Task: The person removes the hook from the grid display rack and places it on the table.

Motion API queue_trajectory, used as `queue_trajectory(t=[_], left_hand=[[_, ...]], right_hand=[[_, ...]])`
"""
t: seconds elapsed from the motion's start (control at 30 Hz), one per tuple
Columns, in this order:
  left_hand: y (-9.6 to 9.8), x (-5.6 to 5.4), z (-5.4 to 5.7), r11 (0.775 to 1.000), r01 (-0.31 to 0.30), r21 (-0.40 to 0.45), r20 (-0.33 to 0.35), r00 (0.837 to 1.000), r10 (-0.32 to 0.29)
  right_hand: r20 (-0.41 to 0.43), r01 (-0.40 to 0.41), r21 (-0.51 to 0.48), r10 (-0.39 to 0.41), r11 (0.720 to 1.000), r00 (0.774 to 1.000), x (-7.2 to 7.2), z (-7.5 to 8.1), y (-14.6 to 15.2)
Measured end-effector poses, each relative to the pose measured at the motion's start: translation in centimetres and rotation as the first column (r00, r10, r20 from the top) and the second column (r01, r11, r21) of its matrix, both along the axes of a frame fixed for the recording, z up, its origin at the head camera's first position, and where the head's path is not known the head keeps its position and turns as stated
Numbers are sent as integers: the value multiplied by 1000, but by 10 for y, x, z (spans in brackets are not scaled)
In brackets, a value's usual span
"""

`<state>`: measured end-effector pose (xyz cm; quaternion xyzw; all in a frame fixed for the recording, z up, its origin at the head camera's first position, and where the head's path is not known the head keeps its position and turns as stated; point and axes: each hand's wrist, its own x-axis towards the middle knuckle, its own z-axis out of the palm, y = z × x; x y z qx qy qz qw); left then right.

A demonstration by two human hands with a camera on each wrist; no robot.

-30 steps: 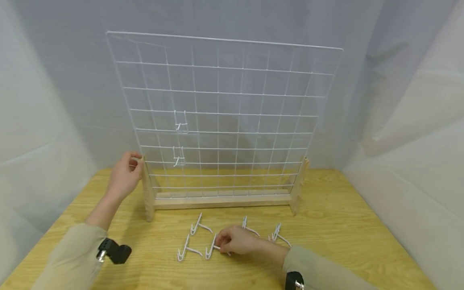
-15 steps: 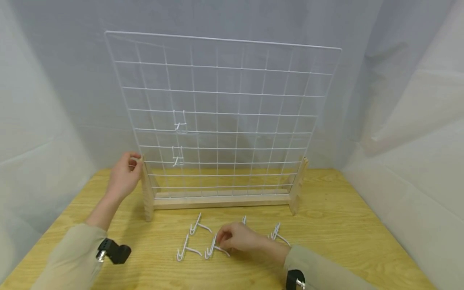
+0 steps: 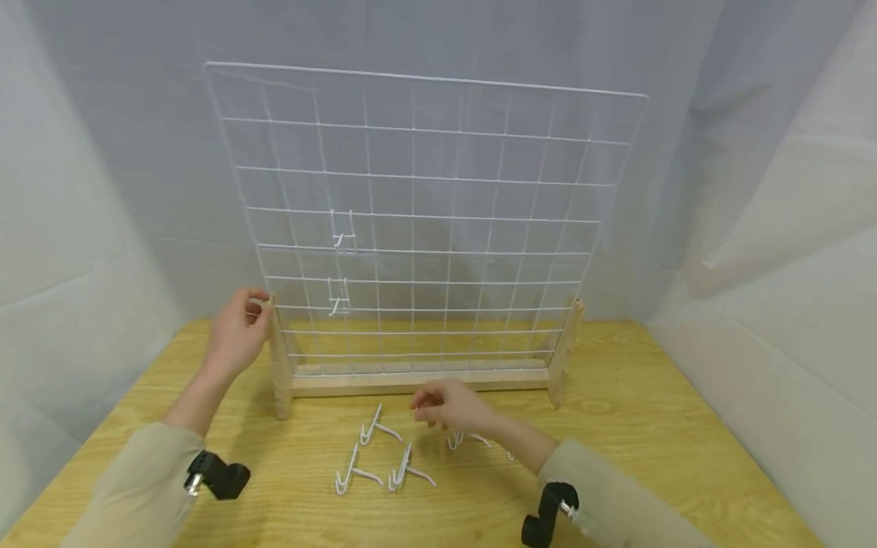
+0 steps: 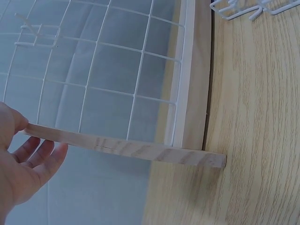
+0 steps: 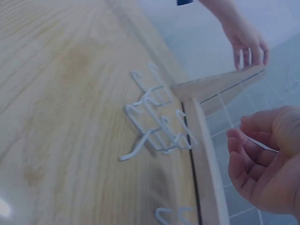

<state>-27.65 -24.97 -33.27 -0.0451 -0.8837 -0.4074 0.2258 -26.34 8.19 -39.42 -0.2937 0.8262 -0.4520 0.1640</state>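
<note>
A white wire grid panel [image 3: 425, 79] stands upright in a wooden stand [image 3: 421, 383]. At its left, my left hand [image 3: 236, 327] pinches the top of the stand's side post [image 4: 126, 149] between thumb and fingers. My right hand [image 3: 455, 407] hovers in front of the stand's base, fingers loosely curled with nothing held, as the right wrist view shows. Below and around it lie white wire hooks on the table, among them a front middle hook [image 3: 409, 468], a left hook [image 3: 347, 472] and a back hook [image 3: 379, 426]. Another hook [image 3: 466, 439] is partly hidden by my right hand.
Two hooks hang on the grid's left part, an upper hook [image 3: 345, 236] and a lower hook [image 3: 339, 300]. The wood-grain table [image 3: 617, 472] is enclosed by pale sheeting [image 3: 767, 266]. At the right, one more hook [image 3: 511, 457] is mostly covered by my forearm.
My right hand has come away from the front middle hook and moved up toward the stand's base. That hook stays on the table. The left hand keeps its place on the post.
</note>
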Motion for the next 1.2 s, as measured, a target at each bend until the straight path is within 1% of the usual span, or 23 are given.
queue_trajectory(t=[0.07,0.2,0.37,0.47,0.63,0.77,1.03,1.2], left_hand=[[0,1,0,1000,-1,1,0,1000,1],[1,1,0,1000,-2,-3,0,1000,2],[1,2,2,1000,-4,-5,-8,1000,4],[1,3,2,1000,-3,-6,-8,1000,3],[1,3,1,1000,-7,-14,5,1000,7],[1,2,1,1000,-9,-13,-3,1000,9],[1,2,1,1000,-15,-11,0,1000,15],[0,2,0,1000,-18,-12,-4,1000,18]], right_hand=[[-22,11,4,-11,1000,1000,-2,7,-2],[-12,25,3,-25,1000,1000,-8,19,-3],[31,34,-51,-32,998,999,-14,33,-6],[54,59,-100,-54,993,997,-17,39,-9],[39,119,-174,-114,978,993,-23,48,-17],[29,163,-214,-160,963,987,-28,55,-24],[40,172,-223,-167,960,985,-32,66,-38],[37,184,-263,-180,947,983,-36,73,-48]])
